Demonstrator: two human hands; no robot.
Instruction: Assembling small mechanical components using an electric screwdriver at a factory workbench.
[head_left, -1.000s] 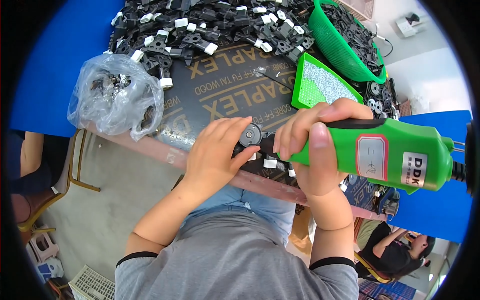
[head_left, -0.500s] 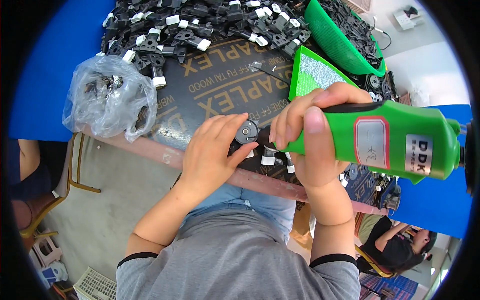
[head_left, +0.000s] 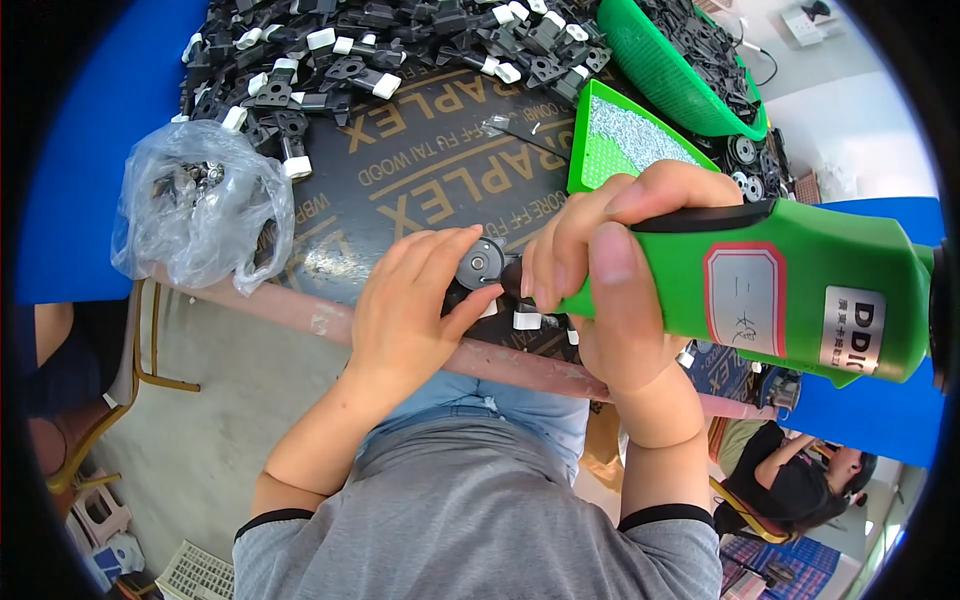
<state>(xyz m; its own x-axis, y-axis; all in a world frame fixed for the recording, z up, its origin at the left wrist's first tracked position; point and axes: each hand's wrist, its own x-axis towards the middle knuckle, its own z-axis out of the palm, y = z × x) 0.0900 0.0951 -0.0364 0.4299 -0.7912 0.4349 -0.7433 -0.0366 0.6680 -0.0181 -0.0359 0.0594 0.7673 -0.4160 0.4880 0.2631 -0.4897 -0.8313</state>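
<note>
My right hand [head_left: 635, 270] is wrapped round a green and black electric screwdriver [head_left: 800, 290], which points left. Its dark nose [head_left: 512, 278] meets the right edge of a round grey wheel [head_left: 482, 262] close to the table's front edge. My left hand [head_left: 405, 300] grips that wheel from the left, its fingers above and its thumb below. The bit's tip and whatever lies under the wheel are hidden. Black parts with white ends [head_left: 526, 318] rest just below the screwdriver's nose.
A green tray [head_left: 605, 165] of small silvery pieces stands behind the screwdriver. Beyond it is a green basket [head_left: 660, 85] of black parts. A heap of black and white parts [head_left: 330, 70] covers the back; a clear plastic bag [head_left: 200, 225] sits left. Another person [head_left: 780, 470] is at right.
The table and its contents sit slightly further left in the view. Both hands, the wheel and the screwdriver's nose shift left with them; the grips look the same.
</note>
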